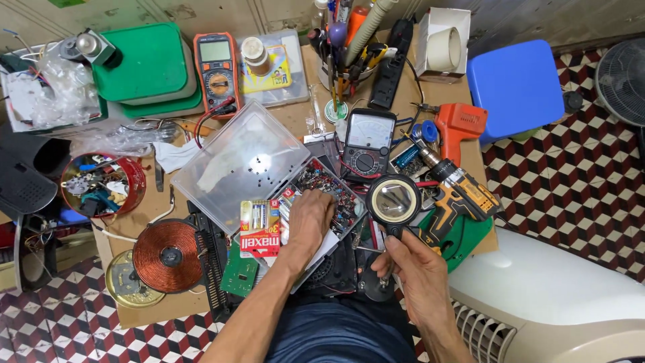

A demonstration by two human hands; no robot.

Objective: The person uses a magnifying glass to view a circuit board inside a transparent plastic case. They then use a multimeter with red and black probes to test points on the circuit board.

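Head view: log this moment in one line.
left hand: in clear plastic parts box | right hand: holds black round magnifying glass | yellow-black cordless drill: alongside

The left hand point(310, 218) covered part of the open parts box point(322, 191), whose small components were too tiny to tell apart, and the fan point(621, 81) ran off the right edge.

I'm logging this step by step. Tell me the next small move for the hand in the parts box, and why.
Probably pinch one small component and lift it toward the magnifying glass. The left hand lies fingers-down among the tiny parts in the clear parts box, whose lid is open, while the right hand holds the magnifier upright beside the box, with nothing under its lens to inspect.
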